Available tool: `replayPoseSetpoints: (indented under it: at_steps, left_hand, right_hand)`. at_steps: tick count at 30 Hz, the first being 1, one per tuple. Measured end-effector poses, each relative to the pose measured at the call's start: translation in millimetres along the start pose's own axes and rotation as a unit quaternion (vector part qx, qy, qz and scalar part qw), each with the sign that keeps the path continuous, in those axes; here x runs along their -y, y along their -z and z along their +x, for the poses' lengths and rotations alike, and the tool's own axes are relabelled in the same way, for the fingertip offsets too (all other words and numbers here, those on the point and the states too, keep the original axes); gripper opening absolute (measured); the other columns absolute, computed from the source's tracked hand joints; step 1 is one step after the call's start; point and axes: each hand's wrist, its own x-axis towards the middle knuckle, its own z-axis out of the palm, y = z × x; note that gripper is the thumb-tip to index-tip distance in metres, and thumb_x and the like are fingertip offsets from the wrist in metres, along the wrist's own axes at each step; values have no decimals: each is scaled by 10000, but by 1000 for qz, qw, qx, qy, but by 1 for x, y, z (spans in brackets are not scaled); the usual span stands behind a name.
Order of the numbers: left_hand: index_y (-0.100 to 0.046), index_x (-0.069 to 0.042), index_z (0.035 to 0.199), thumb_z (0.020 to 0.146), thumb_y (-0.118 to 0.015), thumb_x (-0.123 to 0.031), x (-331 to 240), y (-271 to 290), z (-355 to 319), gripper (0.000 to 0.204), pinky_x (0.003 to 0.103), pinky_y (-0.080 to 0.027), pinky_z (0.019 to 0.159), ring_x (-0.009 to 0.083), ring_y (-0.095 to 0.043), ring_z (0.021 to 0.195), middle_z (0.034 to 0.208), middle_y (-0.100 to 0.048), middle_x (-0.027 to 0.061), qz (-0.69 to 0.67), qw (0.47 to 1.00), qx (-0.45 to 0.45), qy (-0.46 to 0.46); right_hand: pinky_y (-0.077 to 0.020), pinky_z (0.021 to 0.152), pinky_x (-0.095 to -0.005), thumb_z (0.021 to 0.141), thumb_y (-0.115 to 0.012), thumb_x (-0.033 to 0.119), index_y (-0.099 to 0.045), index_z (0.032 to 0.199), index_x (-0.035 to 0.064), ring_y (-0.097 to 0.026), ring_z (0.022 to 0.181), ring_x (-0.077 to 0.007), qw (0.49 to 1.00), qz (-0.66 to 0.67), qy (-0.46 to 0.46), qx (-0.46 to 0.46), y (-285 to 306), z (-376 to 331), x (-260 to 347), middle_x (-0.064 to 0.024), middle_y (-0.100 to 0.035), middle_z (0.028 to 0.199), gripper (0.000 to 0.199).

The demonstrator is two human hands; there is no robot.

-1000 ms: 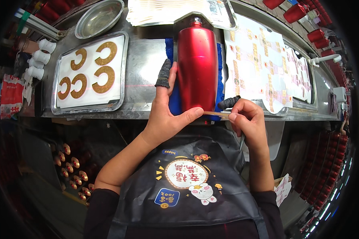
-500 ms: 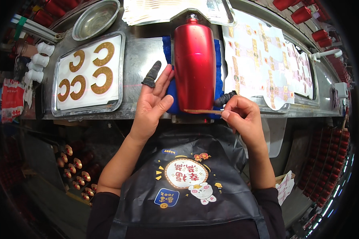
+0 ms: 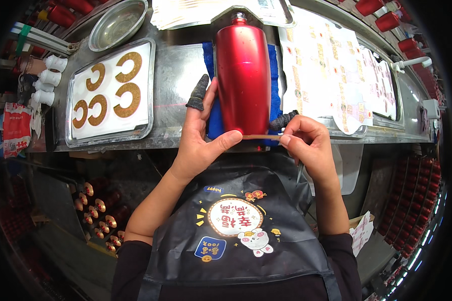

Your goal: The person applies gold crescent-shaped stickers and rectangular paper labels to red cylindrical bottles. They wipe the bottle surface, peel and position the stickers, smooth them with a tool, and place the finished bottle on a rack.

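Note:
A glossy red metal bottle (image 3: 243, 75) with a bare threaded neck lies on a blue cloth (image 3: 274, 70), neck pointing away from me. Across its near end runs a thin brownish-gold strip (image 3: 260, 137). My right hand (image 3: 309, 143) pinches the strip's right end between thumb and finger. A slim pointed metal tool (image 3: 299, 172) shows below that hand; how it is held is hidden. My left hand (image 3: 201, 135) lies along the bottle's left side, fingers stretched out, its thumb on the strip's left end. One finger of each hand wears a black finger cot.
On the left, a metal tray (image 3: 153, 90) bears several gold C-shaped pieces, with a metal bowl (image 3: 118, 25) behind it. White sheets with gold patterned pieces (image 3: 326, 75) lie on the right. More red bottles (image 3: 409, 205) stand at lower right; white spool-like parts (image 3: 50, 78) are far left.
My left hand has moved right against the bottle, and its thumb has come down on the strip's left end. My right hand keeps its pinch on the strip.

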Motion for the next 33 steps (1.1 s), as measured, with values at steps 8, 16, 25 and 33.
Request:
replayPoseSetpoints:
  at_steps: [8, 16, 25, 33]
  left_hand:
    - [-124, 28, 1561, 875, -743, -72, 2, 0, -1, 929, 394, -227, 1211, 262, -260, 1492, 1626, -222, 206, 3, 1000, 1, -11]
    - [-154, -30, 1569, 957, -561, -26, 2, 6, -5, 735, 454, -147, 1235, 321, -173, 1529, 1633, -214, 215, -83, 996, -17, 27]
    - [-124, 7, 1569, 882, -726, -65, 5, 2, -3, 916, 397, -220, 1215, 261, -230, 1507, 1645, -181, 192, -11, 1000, 7, -14]
    - [-116, 17, 1571, 884, -738, -99, 1, 1, -4, 934, 393, -240, 1207, 254, -263, 1491, 1636, -205, 192, -8, 1000, 8, 4]
  right_hand:
    - [-328, 444, -179, 876, -644, 60, -591, 805, 39, -459, 516, -11, 1000, 1, 6, 6, 2, 2, -3, 29, -551, 666, 91]
    - [-331, 443, -178, 862, -642, 59, -593, 800, 37, -461, 514, -12, 1000, 2, 3, 4, 1, 2, -2, 25, -557, 670, 82]
    - [-330, 440, -177, 857, -641, 55, -593, 794, 38, -459, 512, -11, 1000, 0, 4, 2, 1, 1, -1, 26, -552, 665, 81]
    - [-331, 443, -180, 855, -635, 46, -589, 791, 37, -457, 513, -13, 1000, 9, 1, 2, 1, 1, -2, 25, -550, 663, 80]
